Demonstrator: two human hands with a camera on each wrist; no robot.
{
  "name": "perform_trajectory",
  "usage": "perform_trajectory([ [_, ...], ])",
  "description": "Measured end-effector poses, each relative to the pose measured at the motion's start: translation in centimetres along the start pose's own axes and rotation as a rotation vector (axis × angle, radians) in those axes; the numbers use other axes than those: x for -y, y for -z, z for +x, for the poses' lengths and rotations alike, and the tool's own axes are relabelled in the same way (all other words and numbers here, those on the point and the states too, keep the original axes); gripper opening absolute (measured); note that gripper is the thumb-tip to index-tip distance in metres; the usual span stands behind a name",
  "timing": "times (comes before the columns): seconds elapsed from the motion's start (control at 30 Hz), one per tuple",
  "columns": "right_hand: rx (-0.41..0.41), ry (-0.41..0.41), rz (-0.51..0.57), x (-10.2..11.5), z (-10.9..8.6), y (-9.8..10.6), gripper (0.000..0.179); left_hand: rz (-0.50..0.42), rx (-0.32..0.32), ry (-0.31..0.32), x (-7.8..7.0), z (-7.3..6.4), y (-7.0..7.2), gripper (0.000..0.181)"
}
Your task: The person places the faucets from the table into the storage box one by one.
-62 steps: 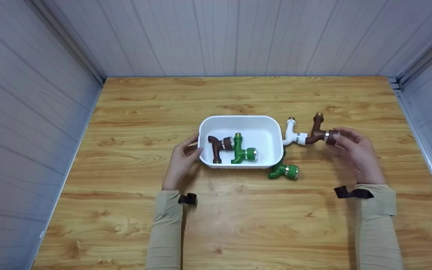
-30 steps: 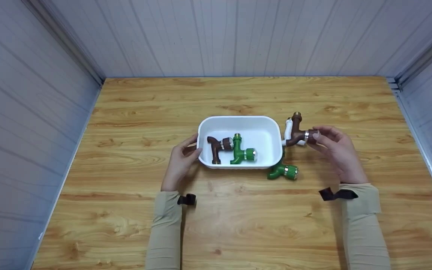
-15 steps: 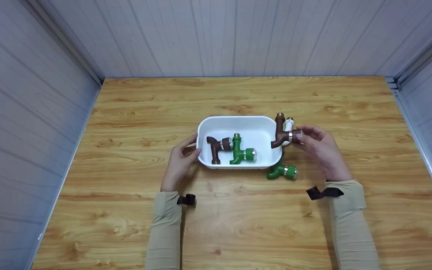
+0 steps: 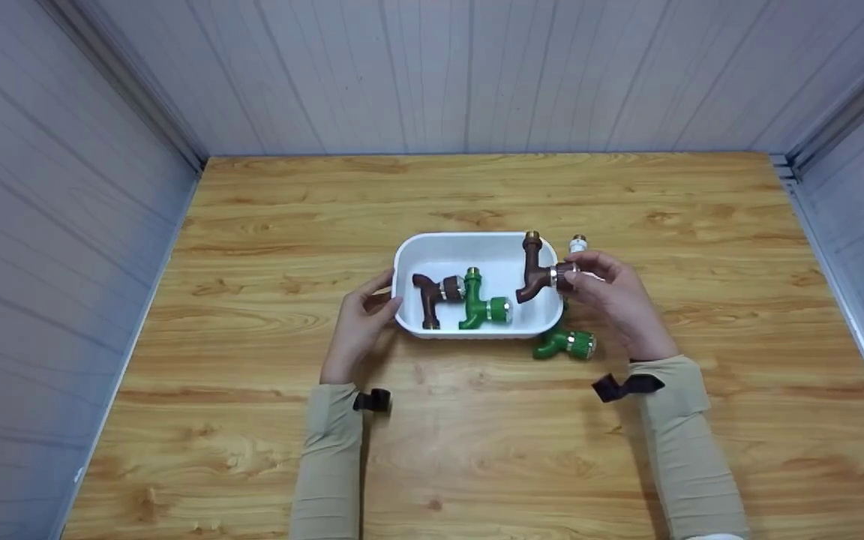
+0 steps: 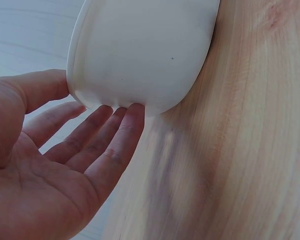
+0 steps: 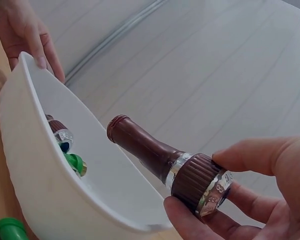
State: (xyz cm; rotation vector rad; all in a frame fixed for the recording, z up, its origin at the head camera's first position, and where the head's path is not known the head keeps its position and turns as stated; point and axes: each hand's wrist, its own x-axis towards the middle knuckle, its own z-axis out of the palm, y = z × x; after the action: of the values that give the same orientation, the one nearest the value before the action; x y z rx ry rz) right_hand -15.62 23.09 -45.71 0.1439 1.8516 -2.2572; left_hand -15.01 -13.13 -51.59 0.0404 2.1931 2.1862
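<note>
My right hand (image 4: 616,304) pinches the ribbed knob of a brown tap (image 4: 533,268) between thumb and fingers, over the right end of a white plastic tub (image 4: 432,241). In the right wrist view the held tap (image 6: 145,145) is tilted, above the tub's rim. Inside the tub lie another brown tap (image 4: 430,304) and a green tap (image 4: 475,300). My left hand (image 4: 359,326) is at the tub's left end; in the left wrist view its fairly straight fingertips touch the outer wall (image 5: 140,60), the thumb at the rim.
A green tap (image 4: 565,343) lies on the wooden table (image 4: 477,442), partly hidden by the tub's right front corner. Behind my right hand shows the brass-ended top of a white tap (image 4: 577,244). Pale panel walls (image 4: 432,75) stand at the back and both sides.
My right hand has carried the brown tap leftward, past the white tap and over the tub's right end. The left hand has stayed at the tub.
</note>
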Motion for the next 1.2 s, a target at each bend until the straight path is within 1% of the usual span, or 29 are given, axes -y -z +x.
perform_trajectory([
  [0.17, 0.004, -0.025, -0.025, -0.2, 0.3, -1.1, 0.041, -0.005, 0.003, -0.024, 0.1, 0.0, 0.0, 0.047],
  [0.37, 0.016, -0.038, -0.056, -0.5, 0.5, -2.1, 0.041, -0.025, 0.008, -0.015, 0.1, 0.0, 0.1, 0.047],
  [0.47, 0.028, -0.043, -0.051, -0.7, 0.6, -2.6, 0.04, -0.04, 0.018, -0.01, 0.0, 0.0, 0.2, 0.048],
  [0.53, 0.035, -0.044, -0.05, -0.8, 0.7, -2.9, 0.041, -0.046, 0.028, -0.001, -0.3, -0.1, 0.2, 0.049],
  [0.67, 0.058, -0.046, -0.023, -1.1, 0.8, -3.5, 0.041, -0.036, 0.048, 0.007, -1.6, -0.5, 0.1, 0.049],
  [0.77, 0.078, -0.041, 0.013, -1.4, 0.9, -4.0, 0.038, -0.005, 0.047, 0.004, -2.5, -0.8, -0.1, 0.048],
  [0.87, 0.099, -0.034, 0.027, -1.8, 1.0, -4.5, 0.038, 0.018, 0.036, 0.009, -2.8, -1.0, -0.2, 0.047],
  [1.0, 0.121, -0.031, -0.001, -2.0, 1.1, -5.3, 0.043, 0.027, 0.032, 0.011, -2.8, -0.9, -0.1, 0.047],
  [1.17, 0.149, -0.036, -0.038, -2.1, 1.2, -6.1, 0.042, -0.001, 0.036, 0.01, -2.7, -0.9, -0.1, 0.048],
  [1.2, 0.156, -0.035, -0.043, -2.2, 1.2, -6.2, 0.043, -0.006, 0.035, 0.009, -2.3, -0.7, -0.1, 0.048],
])
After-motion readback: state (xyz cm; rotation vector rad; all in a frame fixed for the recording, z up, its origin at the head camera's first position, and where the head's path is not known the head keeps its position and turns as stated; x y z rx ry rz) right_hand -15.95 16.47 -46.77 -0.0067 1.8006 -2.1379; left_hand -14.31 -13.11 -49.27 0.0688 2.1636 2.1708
